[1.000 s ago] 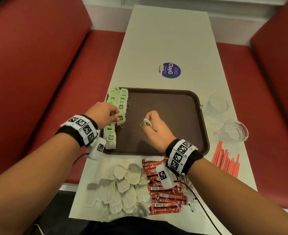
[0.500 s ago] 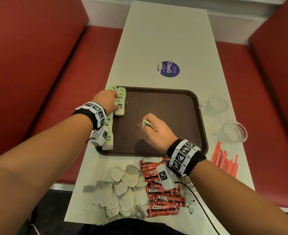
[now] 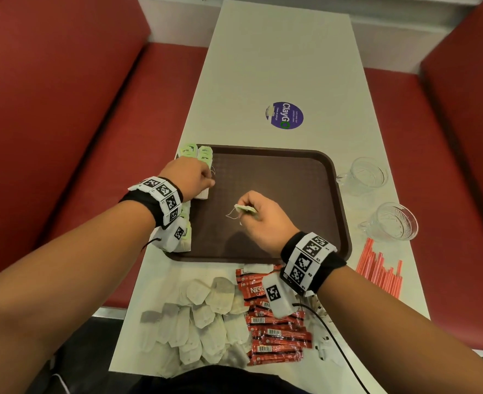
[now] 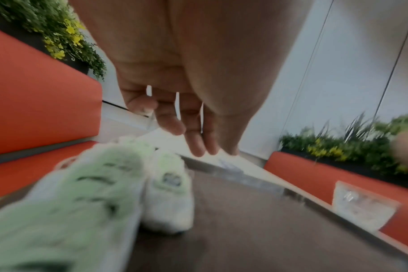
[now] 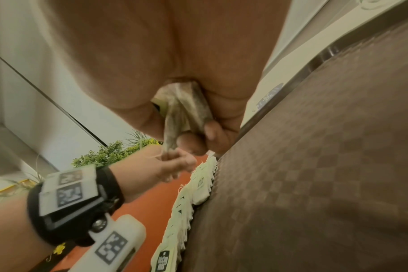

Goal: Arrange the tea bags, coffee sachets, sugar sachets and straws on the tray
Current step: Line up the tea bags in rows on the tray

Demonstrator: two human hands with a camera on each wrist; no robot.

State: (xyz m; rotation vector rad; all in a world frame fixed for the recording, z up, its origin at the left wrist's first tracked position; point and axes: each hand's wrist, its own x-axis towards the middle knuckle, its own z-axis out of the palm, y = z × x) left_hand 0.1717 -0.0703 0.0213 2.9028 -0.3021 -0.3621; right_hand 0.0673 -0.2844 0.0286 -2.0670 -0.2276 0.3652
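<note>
holding tea bag (image 3: pixel 244 209), right hand (image 3: pixel 258 220) mid-tray (image 3: pixel 314 157); left hand (image 3: pixel 187 177) fingers extended over left-edge tea bag rows (image 3: pixel 197 153).

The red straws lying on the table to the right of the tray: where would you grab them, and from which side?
Take the red straws around their middle, coming down from above with the right hand. They lie flat in a loose bundle, roughly parallel, so a grip across the middle should gather several and keep them balanced. That hand would first need to put down the tea bag it is pinching.

tea bag rows (image 4: pixel 86 193) blurred close-up
</note>
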